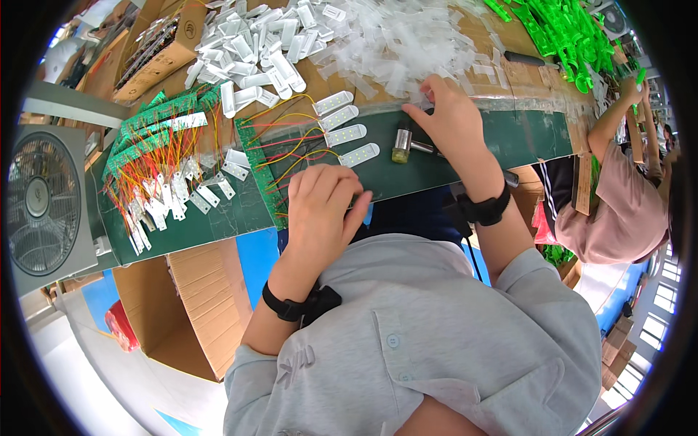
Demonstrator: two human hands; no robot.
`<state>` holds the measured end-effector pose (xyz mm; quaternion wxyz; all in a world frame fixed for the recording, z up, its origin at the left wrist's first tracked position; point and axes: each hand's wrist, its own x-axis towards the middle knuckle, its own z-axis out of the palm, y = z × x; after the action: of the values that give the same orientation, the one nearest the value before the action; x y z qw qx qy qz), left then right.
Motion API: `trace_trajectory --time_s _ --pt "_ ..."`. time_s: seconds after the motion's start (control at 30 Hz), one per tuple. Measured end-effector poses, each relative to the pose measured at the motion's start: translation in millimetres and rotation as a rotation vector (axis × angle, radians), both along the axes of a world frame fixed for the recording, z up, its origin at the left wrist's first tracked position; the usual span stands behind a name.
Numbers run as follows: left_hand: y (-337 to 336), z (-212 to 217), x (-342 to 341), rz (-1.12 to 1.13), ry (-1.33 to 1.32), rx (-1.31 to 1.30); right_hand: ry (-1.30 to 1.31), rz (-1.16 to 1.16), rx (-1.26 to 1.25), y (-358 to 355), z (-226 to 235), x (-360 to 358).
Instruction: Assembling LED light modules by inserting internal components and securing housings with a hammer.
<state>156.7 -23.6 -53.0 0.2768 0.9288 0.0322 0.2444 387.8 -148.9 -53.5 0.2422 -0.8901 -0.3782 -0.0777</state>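
My left hand (320, 207) lies curled, knuckles up, at the near edge of the dark green mat (509, 134), covering the lower end of a green circuit board panel (256, 156). Red and yellow wires run from that panel to several white light strips (347, 134). What its fingers enclose is hidden. My right hand (449, 120) reaches forward, its fingertips at the edge of a heap of clear plastic pieces (407, 36). Whether it pinches a piece is unclear. A small metal cylinder with a yellowish end (401, 145) stands just left of that hand.
More green boards with wires and white strips (156, 167) lie at left, and white plastic covers (254, 43) are piled behind. A cardboard box (156, 54), a fan (43, 200), green plastic parts (563, 29) and a seated person (618, 203) at right surround the bench.
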Motion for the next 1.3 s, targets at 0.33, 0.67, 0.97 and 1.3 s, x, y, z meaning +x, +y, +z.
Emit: trace_trajectory --time_s 0.33,0.67,0.97,1.3 --pt "5 -9 6 0.207 0.041 0.117 0.118 -0.061 0.085 -29 2 4" --pt "11 -2 -7 0.266 -0.007 -0.019 -0.049 0.513 0.138 -17 -7 -80" --pt "8 -7 -7 0.166 0.074 0.006 -0.079 0.575 0.112 -20 -10 -85" --pt "4 -9 -8 0.149 0.090 -0.017 0.001 0.604 0.123 -21 -6 -82"
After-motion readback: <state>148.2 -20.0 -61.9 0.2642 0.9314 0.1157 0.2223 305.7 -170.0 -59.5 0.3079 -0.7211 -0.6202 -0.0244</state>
